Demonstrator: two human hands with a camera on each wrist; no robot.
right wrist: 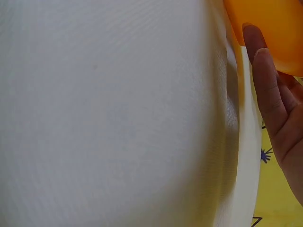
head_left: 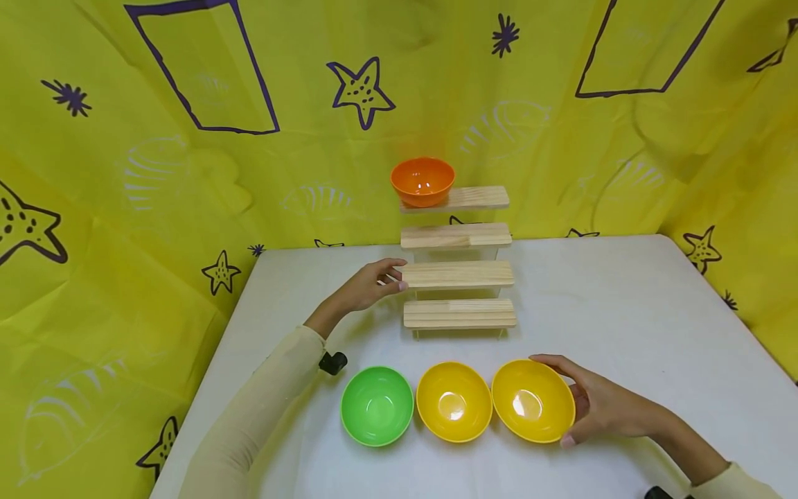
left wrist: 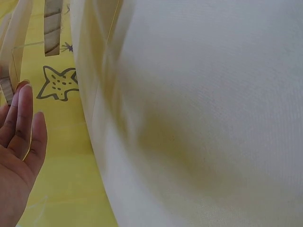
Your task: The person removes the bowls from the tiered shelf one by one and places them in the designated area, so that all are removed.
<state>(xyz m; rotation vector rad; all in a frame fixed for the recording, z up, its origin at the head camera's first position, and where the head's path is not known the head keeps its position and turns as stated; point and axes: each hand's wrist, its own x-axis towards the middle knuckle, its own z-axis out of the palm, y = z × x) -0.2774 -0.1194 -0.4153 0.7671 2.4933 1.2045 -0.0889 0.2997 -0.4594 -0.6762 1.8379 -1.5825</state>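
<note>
On my feed, the right hand was clamped on the rightmost yellow bowl over the bench; the wooden stand lay ahead and leftward, steps running crosswise, its left end gripped by the nearer left hand.

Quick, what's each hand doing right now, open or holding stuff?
Left hand: holding the left end of the second-lowest wooden step.
Right hand: holding the rightmost yellow bowl.

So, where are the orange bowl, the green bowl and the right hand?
Orange bowl [head_left: 423,181], head view: its inner wall.
Green bowl [head_left: 377,406], head view: its inside bottom.
Right hand [head_left: 609,405], head view: back of the hand.
</note>
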